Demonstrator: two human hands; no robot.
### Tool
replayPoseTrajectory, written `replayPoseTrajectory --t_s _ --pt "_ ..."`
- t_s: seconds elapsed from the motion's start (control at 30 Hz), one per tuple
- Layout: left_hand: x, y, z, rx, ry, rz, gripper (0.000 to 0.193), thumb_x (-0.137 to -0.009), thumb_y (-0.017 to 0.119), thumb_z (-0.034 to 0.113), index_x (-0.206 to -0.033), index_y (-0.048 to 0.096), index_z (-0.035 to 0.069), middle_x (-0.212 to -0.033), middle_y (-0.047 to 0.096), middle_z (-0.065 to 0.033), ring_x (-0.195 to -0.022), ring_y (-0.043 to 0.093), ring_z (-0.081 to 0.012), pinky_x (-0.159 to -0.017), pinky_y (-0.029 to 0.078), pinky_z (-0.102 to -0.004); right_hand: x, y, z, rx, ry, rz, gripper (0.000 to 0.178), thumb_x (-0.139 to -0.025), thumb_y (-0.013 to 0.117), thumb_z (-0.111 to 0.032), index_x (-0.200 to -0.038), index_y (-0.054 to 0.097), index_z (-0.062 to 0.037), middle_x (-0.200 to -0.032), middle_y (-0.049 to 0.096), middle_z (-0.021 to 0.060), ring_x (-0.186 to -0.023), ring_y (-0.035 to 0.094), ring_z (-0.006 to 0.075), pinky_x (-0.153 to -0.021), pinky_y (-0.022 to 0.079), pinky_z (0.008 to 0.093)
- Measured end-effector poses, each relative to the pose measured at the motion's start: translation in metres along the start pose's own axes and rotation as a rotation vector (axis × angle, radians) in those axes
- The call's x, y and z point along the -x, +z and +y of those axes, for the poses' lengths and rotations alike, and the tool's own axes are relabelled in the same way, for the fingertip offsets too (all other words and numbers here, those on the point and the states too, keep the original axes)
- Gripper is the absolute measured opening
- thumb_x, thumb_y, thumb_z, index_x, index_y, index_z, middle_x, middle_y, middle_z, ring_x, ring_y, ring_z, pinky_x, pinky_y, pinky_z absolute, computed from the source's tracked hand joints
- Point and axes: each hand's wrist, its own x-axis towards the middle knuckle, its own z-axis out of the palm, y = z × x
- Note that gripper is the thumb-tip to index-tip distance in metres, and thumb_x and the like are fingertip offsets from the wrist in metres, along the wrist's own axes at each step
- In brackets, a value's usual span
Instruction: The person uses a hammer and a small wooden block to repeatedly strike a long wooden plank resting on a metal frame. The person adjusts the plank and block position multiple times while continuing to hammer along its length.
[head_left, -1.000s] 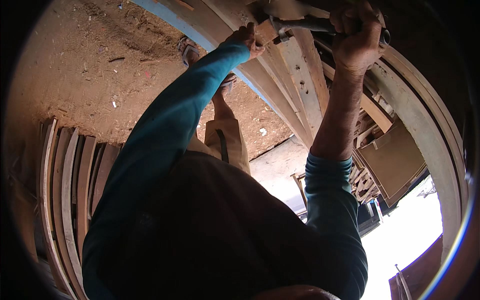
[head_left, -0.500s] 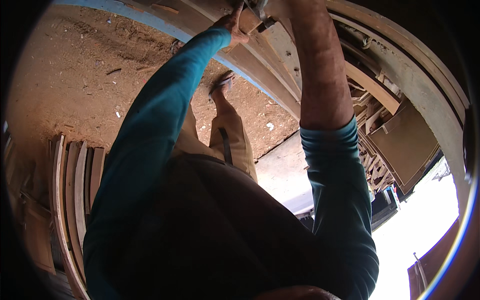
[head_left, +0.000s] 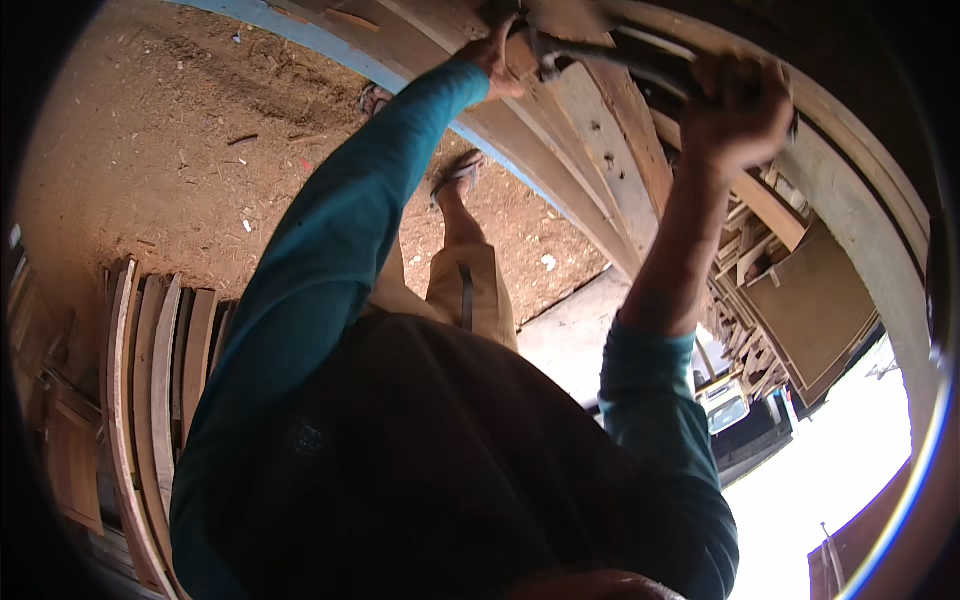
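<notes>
My right hand point(head_left: 738, 112) is wrapped round the dark handle of a hammer point(head_left: 640, 64), near the top of the view. The handle runs leftward from my fist, and the metal head sits beside my left hand point(head_left: 492, 66). My left fingers press against a small reddish-brown wooden block point(head_left: 520, 56); the far fingers are partly hidden at the dark upper edge. Under both hands lie long wooden boards point(head_left: 570, 135), one of them pale with dark holes. Whether the hammer head touches the block, I cannot tell.
A blue edge point(head_left: 330, 48) borders the boards on the near side. Brown dirt floor point(head_left: 160, 150) with scraps lies at left. Several wooden planks point(head_left: 160, 380) stand at lower left. Scrap wood point(head_left: 745, 340) and a brown sheet point(head_left: 815, 300) are piled at right, beside a concrete ledge point(head_left: 860, 200).
My right hand and forearm have swung to the right, bringing the fist and hammer handle into clear view. My left hand stays at the block while the whole view shifts slightly.
</notes>
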Motion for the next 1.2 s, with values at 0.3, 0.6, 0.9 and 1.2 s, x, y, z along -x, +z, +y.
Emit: replayPoseTrajectory --t_s 0.3,0.6,0.9,1.2 --pt "0.014 0.024 0.022 -0.336 0.217 0.264 0.103 -0.074 0.081 0.029 -0.159 0.023 0.025 -0.142 0.054 -0.0222 -0.127 0.055 -0.0395 -0.108 0.047 -0.0440 0.085 -0.079 -0.031 -0.125 -0.021 0.403 0.026 -0.085 0.054 -0.018 -0.060 0.046 -0.0148 -0.052 0.027 -0.0025 -0.046 0.030 0.0140 -0.053 0.034 0.0311" --pt "0.149 0.026 0.106 -0.572 0.452 0.210 0.093 -0.072 0.077 0.014 -0.155 0.036 0.027 -0.121 0.058 -0.0190 -0.114 0.059 -0.0413 -0.094 0.051 -0.0494 0.164 -0.053 -0.048 0.784 0.231 0.141 0.032 -0.097 0.067 -0.028 -0.116 0.069 -0.0022 -0.083 0.072 0.0186 -0.076 0.072 0.0259 -0.073 0.056 0.0384" --pt "0.217 0.145 0.133 -0.694 0.651 -0.365 0.108 -0.069 0.080 0.011 -0.160 0.026 0.030 -0.113 0.057 -0.0218 -0.104 0.060 -0.0433 -0.091 0.051 -0.0515 0.351 -0.191 -0.019 0.967 0.263 0.097 0.018 -0.088 0.069 -0.021 -0.103 0.071 -0.0111 -0.090 0.066 0.0182 -0.088 0.066 0.0383 -0.075 0.053 0.0477" --pt "0.240 0.271 0.156 -0.790 0.408 -0.644 0.116 -0.069 0.084 0.025 -0.160 0.013 0.013 -0.123 0.060 -0.0293 -0.112 0.060 -0.0459 -0.097 0.049 -0.0510 0.512 -0.310 -0.057 0.631 0.552 0.657 0.027 -0.097 0.067 -0.028 -0.096 0.070 -0.0015 -0.073 0.065 0.0128 -0.065 0.058 0.0215 -0.061 0.047 0.0399"
